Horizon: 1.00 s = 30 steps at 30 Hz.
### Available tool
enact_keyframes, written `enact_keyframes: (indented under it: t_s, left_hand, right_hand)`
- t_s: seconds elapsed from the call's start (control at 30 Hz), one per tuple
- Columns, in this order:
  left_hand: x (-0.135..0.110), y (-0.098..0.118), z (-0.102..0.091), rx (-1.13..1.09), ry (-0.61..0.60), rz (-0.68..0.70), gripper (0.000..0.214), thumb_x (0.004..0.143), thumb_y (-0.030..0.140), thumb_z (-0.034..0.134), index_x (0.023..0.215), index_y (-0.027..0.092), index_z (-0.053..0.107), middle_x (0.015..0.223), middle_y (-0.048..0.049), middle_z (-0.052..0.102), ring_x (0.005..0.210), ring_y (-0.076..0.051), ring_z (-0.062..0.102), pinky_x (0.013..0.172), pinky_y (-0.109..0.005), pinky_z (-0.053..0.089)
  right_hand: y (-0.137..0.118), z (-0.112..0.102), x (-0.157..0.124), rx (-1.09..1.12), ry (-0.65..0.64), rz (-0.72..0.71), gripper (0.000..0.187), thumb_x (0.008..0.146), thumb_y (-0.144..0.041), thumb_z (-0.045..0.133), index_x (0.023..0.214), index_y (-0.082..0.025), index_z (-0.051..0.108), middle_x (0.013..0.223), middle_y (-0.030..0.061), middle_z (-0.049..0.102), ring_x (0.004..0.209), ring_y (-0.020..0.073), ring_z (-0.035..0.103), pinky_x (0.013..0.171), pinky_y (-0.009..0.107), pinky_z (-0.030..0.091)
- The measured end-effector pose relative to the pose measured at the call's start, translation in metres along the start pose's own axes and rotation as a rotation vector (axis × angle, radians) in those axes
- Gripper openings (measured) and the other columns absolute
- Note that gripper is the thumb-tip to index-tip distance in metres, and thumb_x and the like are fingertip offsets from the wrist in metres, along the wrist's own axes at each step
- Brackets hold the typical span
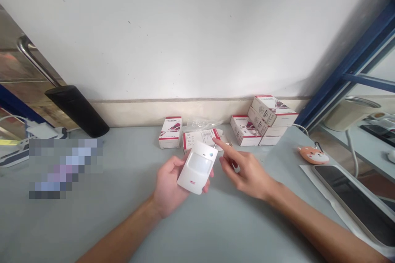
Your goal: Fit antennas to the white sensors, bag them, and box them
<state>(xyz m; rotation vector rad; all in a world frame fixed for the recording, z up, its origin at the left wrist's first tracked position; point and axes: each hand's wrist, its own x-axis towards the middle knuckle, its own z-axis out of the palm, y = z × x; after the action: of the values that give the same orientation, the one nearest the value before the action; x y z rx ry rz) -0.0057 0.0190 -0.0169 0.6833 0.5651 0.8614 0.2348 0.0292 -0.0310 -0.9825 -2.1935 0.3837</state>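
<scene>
My left hand [169,185] holds a white passive infrared motion sensor [197,167] in its palm, with the sensor's frosted lens facing up and a small blue-and-white dot near its top corner. My right hand [247,172] is beside it, holding nothing. Its extended index finger reaches the sensor's upper right corner, though I cannot tell if it touches. Just behind the sensor, a white-and-red product box [200,139] lies on its side, partly hidden.
More white-and-red boxes stand on the grey table [216,234] by the wall, with a clear plastic bag [203,123] among them. A phone [354,201] on white paper and an orange fox-shaped toy [313,155] lie right; a power strip [15,152] lies left.
</scene>
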Motion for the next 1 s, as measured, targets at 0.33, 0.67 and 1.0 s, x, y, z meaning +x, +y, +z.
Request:
enact_keyframes:
  t_s: [0.33,0.67,1.0]
  left_hand:
    - [-0.002,0.003,0.003,0.067,-0.023,0.048,0.05,0.093,0.035,0.043,0.131,0.008,0.063,0.096,-0.0184,0.077,0.07,-0.031,0.069,0.074,-0.041,0.048]
    - [-0.003,0.002,0.002,0.154,-0.045,0.104,0.045,0.091,0.041,0.052,0.126,0.016,0.066,0.097,-0.0141,0.078,0.072,-0.03,0.069,0.075,-0.04,0.048]
    - [0.003,0.018,-0.004,0.116,0.161,0.343,0.04,0.089,0.033,0.053,0.121,0.016,0.069,0.104,-0.0127,0.078,0.086,-0.031,0.073,0.073,-0.04,0.054]
  right_hand:
    - [-0.002,-0.002,-0.001,0.015,0.005,0.026,0.063,0.101,-0.016,0.048,0.162,-0.026,0.039,0.072,-0.0054,0.059,0.058,0.0135,0.047,0.058,0.028,0.04]
    - [-0.009,-0.005,0.004,0.155,0.063,0.142,0.049,0.103,-0.021,0.047,0.151,-0.025,0.057,0.069,-0.0049,0.056,0.061,0.013,0.049,0.06,0.026,0.044]
    - [0.004,-0.016,0.01,-0.285,0.227,0.096,0.042,0.102,-0.02,0.049,0.14,-0.028,0.065,0.092,0.0015,0.071,0.064,0.0142,0.058,0.06,0.028,0.042]
